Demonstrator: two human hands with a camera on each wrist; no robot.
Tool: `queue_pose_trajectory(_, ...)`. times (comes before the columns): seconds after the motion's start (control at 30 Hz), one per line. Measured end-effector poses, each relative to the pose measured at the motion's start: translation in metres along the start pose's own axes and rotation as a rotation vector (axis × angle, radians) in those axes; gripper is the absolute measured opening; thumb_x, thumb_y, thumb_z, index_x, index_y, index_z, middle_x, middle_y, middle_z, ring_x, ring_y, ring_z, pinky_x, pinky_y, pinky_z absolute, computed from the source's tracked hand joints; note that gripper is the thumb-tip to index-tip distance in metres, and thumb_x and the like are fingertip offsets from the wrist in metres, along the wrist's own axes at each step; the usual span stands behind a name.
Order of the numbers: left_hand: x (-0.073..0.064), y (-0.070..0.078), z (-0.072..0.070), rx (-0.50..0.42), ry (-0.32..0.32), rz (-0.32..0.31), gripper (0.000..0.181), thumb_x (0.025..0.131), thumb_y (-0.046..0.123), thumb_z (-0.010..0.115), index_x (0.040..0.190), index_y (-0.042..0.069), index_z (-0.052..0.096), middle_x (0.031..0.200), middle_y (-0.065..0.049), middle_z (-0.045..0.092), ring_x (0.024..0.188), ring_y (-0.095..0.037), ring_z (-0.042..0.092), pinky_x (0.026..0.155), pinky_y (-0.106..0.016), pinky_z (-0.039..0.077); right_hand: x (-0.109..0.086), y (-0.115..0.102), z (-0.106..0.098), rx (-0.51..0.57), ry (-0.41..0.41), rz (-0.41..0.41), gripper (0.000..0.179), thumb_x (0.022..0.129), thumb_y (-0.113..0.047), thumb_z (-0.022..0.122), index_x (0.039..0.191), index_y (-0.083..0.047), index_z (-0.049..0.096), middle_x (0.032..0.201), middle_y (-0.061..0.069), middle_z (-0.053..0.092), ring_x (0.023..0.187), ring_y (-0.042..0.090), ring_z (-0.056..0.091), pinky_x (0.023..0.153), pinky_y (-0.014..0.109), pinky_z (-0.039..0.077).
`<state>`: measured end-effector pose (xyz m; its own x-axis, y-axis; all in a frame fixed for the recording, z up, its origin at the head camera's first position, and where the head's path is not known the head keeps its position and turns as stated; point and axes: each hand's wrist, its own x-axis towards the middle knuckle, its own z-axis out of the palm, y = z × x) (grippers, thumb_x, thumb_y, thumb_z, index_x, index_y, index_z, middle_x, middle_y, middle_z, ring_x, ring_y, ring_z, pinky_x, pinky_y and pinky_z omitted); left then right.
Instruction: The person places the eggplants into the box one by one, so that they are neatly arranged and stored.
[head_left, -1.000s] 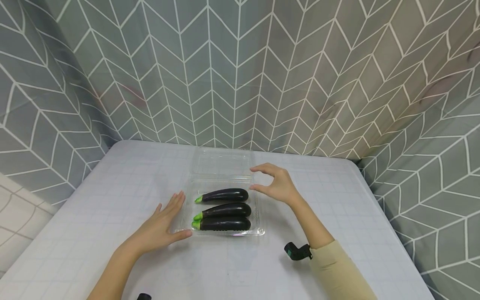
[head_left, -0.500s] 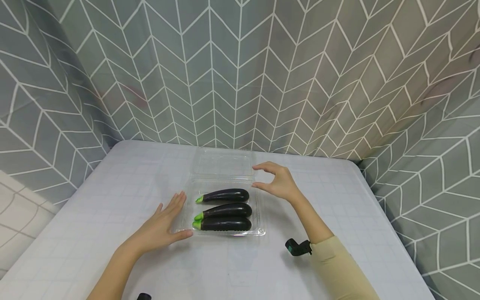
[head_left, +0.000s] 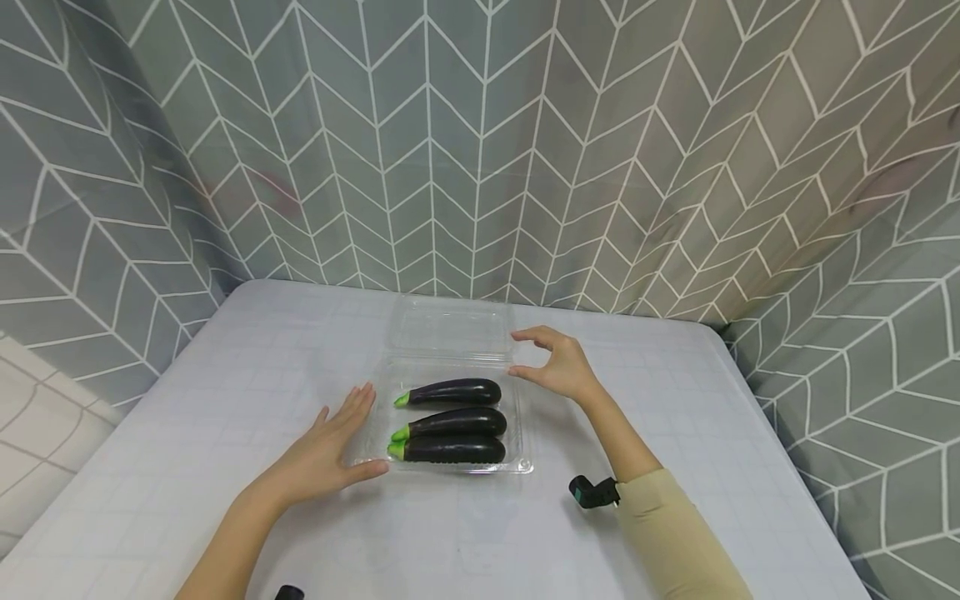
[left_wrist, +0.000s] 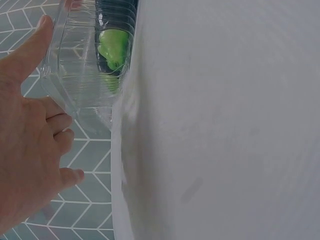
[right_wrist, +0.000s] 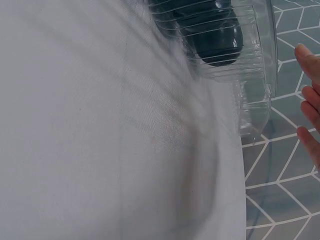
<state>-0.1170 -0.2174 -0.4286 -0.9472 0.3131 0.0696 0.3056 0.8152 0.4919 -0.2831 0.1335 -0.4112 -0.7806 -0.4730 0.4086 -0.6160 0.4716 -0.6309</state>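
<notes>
Three dark purple eggplants, the far one [head_left: 461, 392], the middle one [head_left: 459, 422] and the near one [head_left: 457, 450], lie side by side in a clear plastic clamshell container [head_left: 480, 470]. Its lid [head_left: 450, 327] is folded back flat on the far side. My left hand [head_left: 326, 454] is at the container's left side, fingers spread and thumb near the front-left corner. In the left wrist view its fingers are close to the clear wall; contact is hard to tell. My right hand [head_left: 558, 367] hovers by the right side near the hinge, thumb and fingers apart, holding nothing.
The container stands on a white-covered table [head_left: 637, 550]. Behind and around it hangs a grey curtain [head_left: 480, 167] with white chevron lines. A black wrist camera [head_left: 592, 492] sits on the right wrist; part of another [head_left: 288, 592] shows at the bottom edge.
The whole scene shifts slightly to the right in the head view. Both hands, the eggplants and the container keep nearly the same places relative to each other.
</notes>
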Motion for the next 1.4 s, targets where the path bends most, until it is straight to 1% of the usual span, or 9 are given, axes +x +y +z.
queue_pose_trajectory(0.2, 0.000, 0.000, 0.001, -0.007, 0.001, 0.004, 0.104, 0.081, 0.057, 0.068, 0.152, 0.000, 0.019, 0.158, -0.017, 0.017, 0.144, -0.038, 0.014, 0.109, -0.067, 0.010, 0.000, 0.004, 0.002, 0.009, -0.007, 0.026, 0.052, 0.071, -0.018, 0.087, 0.117, -0.002, 0.068, 0.116, 0.005, 0.067, 0.113, 0.024, 0.059, 0.098, 0.037, 0.047)
queue_pose_trajectory(0.33, 0.001, -0.002, 0.004, -0.002, -0.008, -0.005, 0.105, 0.081, 0.057, 0.068, 0.153, 0.000, 0.018, 0.159, -0.015, 0.015, 0.145, -0.037, 0.012, 0.110, -0.066, 0.009, 0.001, 0.007, 0.005, 0.005, -0.007, 0.046, 0.052, 0.072, -0.019, 0.087, 0.117, -0.004, 0.068, 0.116, 0.005, 0.067, 0.113, 0.025, 0.059, 0.098, 0.037, 0.047)
queue_pose_trajectory(0.43, 0.001, -0.004, 0.005, -0.002, -0.007, 0.000, 0.104, 0.081, 0.056, 0.069, 0.152, -0.001, 0.018, 0.159, -0.016, 0.015, 0.145, -0.038, 0.013, 0.110, -0.066, 0.009, 0.000, 0.010, 0.007, 0.001, -0.006, 0.057, 0.052, 0.072, -0.020, 0.087, 0.117, -0.005, 0.068, 0.116, 0.005, 0.067, 0.113, 0.025, 0.059, 0.098, 0.037, 0.047)
queue_pose_trajectory(0.67, 0.001, -0.003, 0.005, -0.003, -0.001, 0.005, 0.104, 0.081, 0.054, 0.070, 0.152, -0.002, 0.019, 0.158, -0.017, 0.016, 0.144, -0.038, 0.014, 0.109, -0.067, 0.010, 0.000, 0.016, 0.010, -0.001, 0.007, 0.069, 0.055, 0.070, -0.021, 0.088, 0.118, -0.005, 0.068, 0.116, 0.005, 0.067, 0.113, 0.025, 0.059, 0.098, 0.039, 0.047)
queue_pose_trajectory(0.83, 0.001, -0.002, 0.004, -0.007, -0.002, 0.000, 0.103, 0.081, 0.054, 0.070, 0.152, -0.002, 0.019, 0.158, -0.017, 0.016, 0.144, -0.038, 0.014, 0.109, -0.067, 0.010, 0.002, 0.019, 0.012, -0.026, 0.003, 0.073, 0.058, 0.068, -0.024, 0.088, 0.120, -0.008, 0.067, 0.118, 0.003, 0.066, 0.114, 0.025, 0.058, 0.099, 0.041, 0.046)
queue_pose_trajectory(0.93, 0.001, -0.003, 0.004, -0.006, -0.002, -0.001, 0.103, 0.081, 0.054, 0.070, 0.152, -0.002, 0.019, 0.159, -0.017, 0.016, 0.144, -0.038, 0.013, 0.109, -0.067, 0.009, 0.003, 0.020, 0.013, -0.039, -0.008, 0.088, 0.058, 0.069, -0.025, 0.088, 0.120, -0.010, 0.067, 0.119, 0.002, 0.066, 0.116, 0.023, 0.058, 0.100, 0.039, 0.045)
queue_pose_trajectory(1.17, 0.001, -0.003, 0.004, -0.010, -0.002, -0.009, 0.103, 0.081, 0.055, 0.069, 0.152, 0.000, 0.019, 0.159, -0.016, 0.016, 0.145, -0.036, 0.013, 0.110, -0.066, 0.009, 0.004, 0.022, 0.013, -0.055, -0.022, 0.090, 0.059, 0.069, -0.026, 0.088, 0.121, -0.009, 0.067, 0.121, 0.003, 0.065, 0.116, 0.023, 0.057, 0.100, 0.039, 0.045)
queue_pose_trajectory(1.27, 0.001, -0.003, 0.004, -0.006, -0.002, -0.009, 0.103, 0.081, 0.055, 0.069, 0.152, 0.000, 0.019, 0.159, -0.016, 0.015, 0.145, -0.036, 0.013, 0.110, -0.066, 0.009, 0.005, 0.023, 0.012, -0.079, -0.031, 0.107, 0.060, 0.070, -0.029, 0.088, 0.123, -0.011, 0.066, 0.123, 0.004, 0.064, 0.118, 0.024, 0.056, 0.100, 0.042, 0.045)
queue_pose_trajectory(1.4, 0.001, -0.003, 0.004, -0.005, -0.004, -0.011, 0.104, 0.081, 0.056, 0.069, 0.152, 0.001, 0.018, 0.159, -0.014, 0.015, 0.145, -0.035, 0.013, 0.110, -0.066, 0.009, 0.008, 0.023, 0.009, -0.145, -0.074, 0.141, 0.065, 0.071, -0.035, 0.085, 0.128, -0.013, 0.062, 0.130, 0.006, 0.059, 0.124, 0.028, 0.052, 0.103, 0.047, 0.041)
